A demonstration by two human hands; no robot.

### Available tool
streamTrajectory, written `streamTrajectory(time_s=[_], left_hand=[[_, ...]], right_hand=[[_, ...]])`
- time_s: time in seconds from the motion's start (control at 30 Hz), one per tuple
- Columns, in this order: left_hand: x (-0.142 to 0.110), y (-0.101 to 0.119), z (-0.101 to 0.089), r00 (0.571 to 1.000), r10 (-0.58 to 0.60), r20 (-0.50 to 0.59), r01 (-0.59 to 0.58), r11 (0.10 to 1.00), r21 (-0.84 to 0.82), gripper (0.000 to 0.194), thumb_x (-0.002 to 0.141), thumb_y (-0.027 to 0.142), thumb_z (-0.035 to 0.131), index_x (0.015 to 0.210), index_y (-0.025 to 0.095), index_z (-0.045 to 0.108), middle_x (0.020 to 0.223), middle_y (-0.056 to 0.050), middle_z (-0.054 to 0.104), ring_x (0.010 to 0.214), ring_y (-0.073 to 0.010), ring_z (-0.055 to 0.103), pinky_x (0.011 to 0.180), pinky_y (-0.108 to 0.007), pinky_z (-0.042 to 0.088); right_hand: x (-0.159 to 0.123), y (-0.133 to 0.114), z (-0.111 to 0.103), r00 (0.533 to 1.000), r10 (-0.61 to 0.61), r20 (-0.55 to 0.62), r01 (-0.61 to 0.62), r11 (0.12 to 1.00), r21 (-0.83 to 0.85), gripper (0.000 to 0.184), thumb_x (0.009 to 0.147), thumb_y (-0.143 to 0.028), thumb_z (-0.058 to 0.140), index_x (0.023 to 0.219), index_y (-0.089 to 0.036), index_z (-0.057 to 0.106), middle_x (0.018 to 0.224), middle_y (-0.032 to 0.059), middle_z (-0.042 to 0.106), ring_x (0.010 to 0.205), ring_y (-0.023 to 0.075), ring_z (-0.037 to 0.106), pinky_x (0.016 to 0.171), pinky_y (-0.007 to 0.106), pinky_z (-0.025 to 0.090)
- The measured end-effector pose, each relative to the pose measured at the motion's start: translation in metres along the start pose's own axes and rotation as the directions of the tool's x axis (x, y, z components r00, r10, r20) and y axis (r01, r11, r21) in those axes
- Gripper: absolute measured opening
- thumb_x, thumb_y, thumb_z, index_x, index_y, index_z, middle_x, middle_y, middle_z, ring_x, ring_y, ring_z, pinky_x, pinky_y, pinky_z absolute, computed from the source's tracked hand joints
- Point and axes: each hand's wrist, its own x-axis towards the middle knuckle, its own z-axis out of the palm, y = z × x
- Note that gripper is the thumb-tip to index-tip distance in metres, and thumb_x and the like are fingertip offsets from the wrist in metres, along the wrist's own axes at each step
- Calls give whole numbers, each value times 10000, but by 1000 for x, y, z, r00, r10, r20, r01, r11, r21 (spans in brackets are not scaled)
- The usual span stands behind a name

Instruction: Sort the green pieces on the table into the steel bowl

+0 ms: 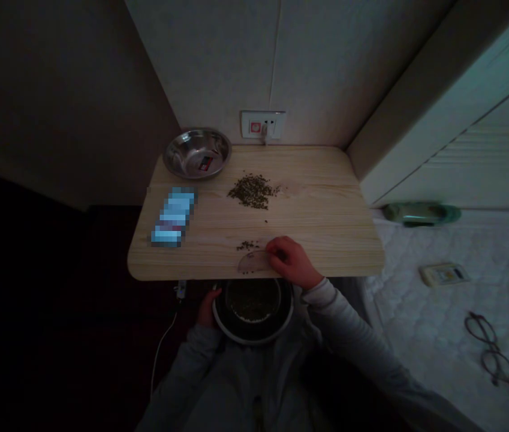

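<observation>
Below the table's front edge, my left hand [208, 310] grips the side of a round bowl [254, 339] with a pale rim. Its inside is dark, and a mass of small grains seems to lie in it. My right hand [294, 261] is closed at the front of the wooden table [326, 222], pinching a thin see-through piece with a curved edge [253, 262]. That piece lies low against the tabletop beside a few small dark grains [247, 245]. Farther back is a larger loose pile of the same grains [253, 191]; a single grain sits between.
A shiny steel basin [182, 153] stands at the table's back left, with a lit, blurred-out phone [174, 217] in front. A wall socket [263, 125] holds a plug. Right of the table, a white bed [398, 300] bears a green bottle [421, 213], a small box [444, 274] and glasses [488, 347].
</observation>
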Motion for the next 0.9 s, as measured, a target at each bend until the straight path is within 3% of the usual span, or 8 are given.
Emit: streamTrajectory(time_s=[0.27,0.9], left_hand=[[-1,1,0,1000,-28,2,28,999,-17,190,609,141,468,476,156,603,511,-49,637,656,-201,607,702,-297,451],[3,-1,-5,1000,21,7,-20,1000,-5,177,591,134,499,438,144,588,404,-19,591,543,-179,600,612,-272,470]], right_hand=[[-1,-1,0,1000,-5,16,5,1000,-3,109,631,-125,462,722,-173,499,611,-1,493,619,127,425,590,245,346],[-7,-6,3,999,-12,33,12,1000,-4,98,623,-125,458,699,-173,496,612,1,500,621,127,425,596,249,345]])
